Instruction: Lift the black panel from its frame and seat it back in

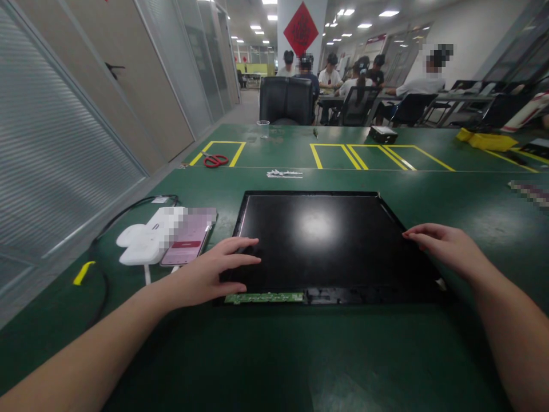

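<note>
A black display panel (330, 252) lies flat on the green table in front of me. Along its near edge, on the left, runs a narrow green circuit board (266, 297). My left hand (227, 266) rests over the panel's left edge with its fingers spread and nothing held. At the right edge of the panel, my right hand (446, 246) has thumb and fingers pinched together. What lies between those fingertips, if anything, is too small to make out. A small pale piece (441, 283) shows at the near right corner.
Left of the panel lie a phone (189, 243), white devices (150, 234) and a black cable (103, 274). Beyond it are red-handled scissors (215, 161), white strips (284, 174), a clear cup (263, 129) and a black box (383, 134). Several people sit at a farther table.
</note>
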{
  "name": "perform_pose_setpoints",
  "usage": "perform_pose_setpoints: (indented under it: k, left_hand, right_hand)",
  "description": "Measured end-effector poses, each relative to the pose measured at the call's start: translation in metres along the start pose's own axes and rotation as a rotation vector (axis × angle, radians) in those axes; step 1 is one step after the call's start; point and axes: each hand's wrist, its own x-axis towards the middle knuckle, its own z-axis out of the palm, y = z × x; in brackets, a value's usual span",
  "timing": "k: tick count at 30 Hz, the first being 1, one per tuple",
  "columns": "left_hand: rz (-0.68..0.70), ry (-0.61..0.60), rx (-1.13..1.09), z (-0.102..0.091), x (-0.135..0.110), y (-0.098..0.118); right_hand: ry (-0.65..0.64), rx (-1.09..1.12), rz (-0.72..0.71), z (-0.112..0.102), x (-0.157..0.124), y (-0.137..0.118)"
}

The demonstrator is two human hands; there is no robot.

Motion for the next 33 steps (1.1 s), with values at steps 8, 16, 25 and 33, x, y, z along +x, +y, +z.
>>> perform_pose_setpoints:
  k: [8, 16, 25, 33]
  left_hand:
    - [0.168, 0.038, 0.038, 0.002, 0.002, 0.005]
    - [0.276, 0.077, 0.099, 0.001, 0.004, 0.010]
    - [0.252, 0.078, 0.073, 0.002, 0.005, 0.011]
    - [0.207, 0.061, 0.086, 0.000, 0.003, 0.011]
  right_hand:
    - [-0.015, 0.027, 0.037, -0.001, -0.004, -0.007]
    - [-0.018, 0.057, 0.043, -0.001, -0.006, -0.014]
    - [0.003, 0.031, 0.035, 0.000, -0.005, -0.011]
    - [-0.001, 0.037, 0.024, -0.002, -0.008, -0.013]
